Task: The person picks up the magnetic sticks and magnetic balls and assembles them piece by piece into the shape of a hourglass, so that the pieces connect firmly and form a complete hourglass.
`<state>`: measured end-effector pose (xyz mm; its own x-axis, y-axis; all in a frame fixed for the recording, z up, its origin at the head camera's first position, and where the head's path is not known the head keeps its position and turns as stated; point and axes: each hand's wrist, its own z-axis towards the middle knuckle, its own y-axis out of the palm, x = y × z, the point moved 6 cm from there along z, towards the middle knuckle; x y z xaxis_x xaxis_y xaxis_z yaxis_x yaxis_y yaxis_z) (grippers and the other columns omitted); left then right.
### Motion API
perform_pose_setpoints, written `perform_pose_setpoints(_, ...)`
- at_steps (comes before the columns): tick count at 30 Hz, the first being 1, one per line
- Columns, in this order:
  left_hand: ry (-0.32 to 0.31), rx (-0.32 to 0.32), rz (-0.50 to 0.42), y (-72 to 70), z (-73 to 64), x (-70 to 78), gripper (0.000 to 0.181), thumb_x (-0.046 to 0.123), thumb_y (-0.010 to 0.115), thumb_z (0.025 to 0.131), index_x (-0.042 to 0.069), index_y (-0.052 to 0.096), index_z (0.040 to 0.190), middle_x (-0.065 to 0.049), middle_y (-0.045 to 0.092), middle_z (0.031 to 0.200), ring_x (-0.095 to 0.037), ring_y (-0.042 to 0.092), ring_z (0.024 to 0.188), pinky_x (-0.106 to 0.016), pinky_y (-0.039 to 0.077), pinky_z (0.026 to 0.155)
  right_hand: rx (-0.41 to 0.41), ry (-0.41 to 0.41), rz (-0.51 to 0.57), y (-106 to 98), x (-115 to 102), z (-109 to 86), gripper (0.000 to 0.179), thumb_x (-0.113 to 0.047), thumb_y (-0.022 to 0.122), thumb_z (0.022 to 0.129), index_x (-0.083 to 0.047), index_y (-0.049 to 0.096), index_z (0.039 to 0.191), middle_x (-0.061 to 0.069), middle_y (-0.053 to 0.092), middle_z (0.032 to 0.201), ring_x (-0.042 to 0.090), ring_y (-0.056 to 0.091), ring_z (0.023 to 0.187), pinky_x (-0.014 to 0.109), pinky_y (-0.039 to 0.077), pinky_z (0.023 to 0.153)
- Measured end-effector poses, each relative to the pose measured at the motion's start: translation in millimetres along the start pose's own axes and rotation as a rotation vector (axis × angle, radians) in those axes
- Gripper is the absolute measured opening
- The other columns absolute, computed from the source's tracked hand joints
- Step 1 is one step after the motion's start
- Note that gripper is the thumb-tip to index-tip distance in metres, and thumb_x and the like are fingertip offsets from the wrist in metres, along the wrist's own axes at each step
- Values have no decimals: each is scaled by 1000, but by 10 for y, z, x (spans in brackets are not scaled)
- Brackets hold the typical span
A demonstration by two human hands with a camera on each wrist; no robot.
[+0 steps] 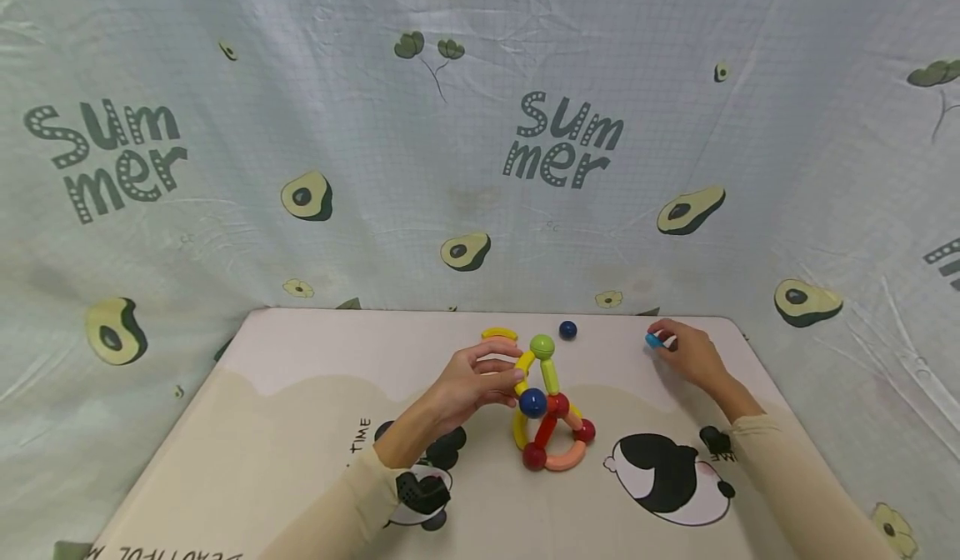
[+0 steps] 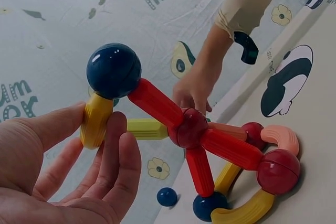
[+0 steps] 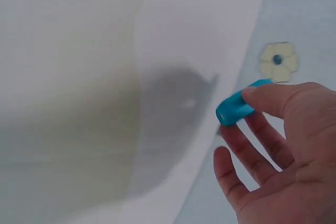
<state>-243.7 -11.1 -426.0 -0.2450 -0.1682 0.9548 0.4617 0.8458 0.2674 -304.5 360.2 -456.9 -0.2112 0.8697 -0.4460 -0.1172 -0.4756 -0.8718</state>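
Observation:
Near the middle of the table stands a structure of toy building sticks and balls. Its base has curved sticks and red balls, with a green ball on top. My left hand pinches a yellow stick between thumb and fingers. That stick meets a dark blue ball, from which a red stick runs to a red ball in the structure's middle. Off at the right, my right hand holds a light blue stick between thumb and fingertips, above the table.
A loose dark blue ball lies near the table's back edge. Left of it are a curved yellow stick and, partly hidden behind my left hand, a salmon one. A printed cloth hangs behind the table.

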Motion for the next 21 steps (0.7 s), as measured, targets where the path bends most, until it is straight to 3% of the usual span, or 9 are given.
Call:
perform_pose_setpoints(4, 5, 9, 16, -6, 9, -5, 38, 7, 73, 96, 3, 61, 131, -13, 70, 114, -26, 71, 93, -37, 60, 83, 31, -61, 77, -81, -114, -63, 24, -1, 73, 91, -4, 64, 113, 18, 72, 103, 31, 69, 85, 50, 54, 77)
perform_pose_setpoints(9, 7, 13, 26, -25, 15, -14, 38, 8, 74, 95, 3, 62, 131, -14, 69, 115, -24, 71, 93, -38, 60, 84, 23, -70, 165, -139, -272, -171, 27, -2, 75, 91, -7, 63, 114, 17, 72, 107, 31, 71, 90, 55, 55, 84)
perform_pose_setpoints(16, 12, 6, 29, -30, 21, -14, 39, 7, 73, 95, 2, 61, 132, -14, 69, 115, -24, 71, 90, -37, 60, 83, 4, -72, 272, -184, -514, -340, 28, -4, 76, 92, -6, 62, 116, 12, 70, 108, 27, 71, 94, 23, 55, 81)
perform_pose_setpoints(21, 11, 8, 27, -33, 22, -12, 40, 7, 74, 95, 2, 61, 133, -14, 70, 115, -24, 71, 88, -36, 60, 83, -4, -112, 388, -200, -732, -423, 28, -5, 76, 92, -5, 61, 116, 11, 69, 108, 21, 71, 95, 20, 55, 81)
